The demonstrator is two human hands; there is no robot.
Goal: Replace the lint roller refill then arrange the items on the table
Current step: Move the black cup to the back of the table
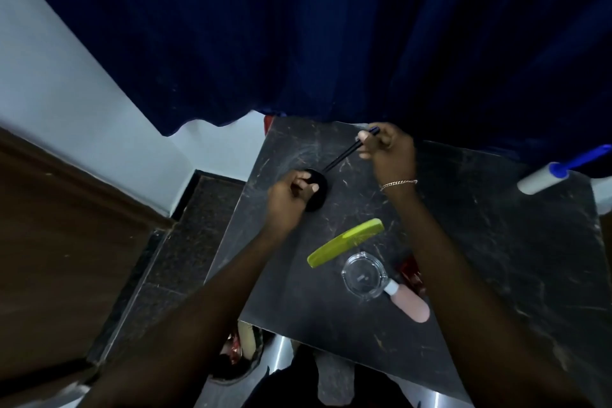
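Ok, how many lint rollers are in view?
1: the lint roller lies at the far right edge of the table, blue handle pointing outward. Another may sit out of frame.

Dim overall, muted colours. Soft sheen across dark tabletop (480,242); small highlights on glass dish (364,276). Near-black folds in curtain (298,26). Brightest on pale wall (49,53) at left. Bright streaks on metal legs (281,351) below. Strong wide-angle bending toward edges; slight softness throughout, smeared in lower corners.
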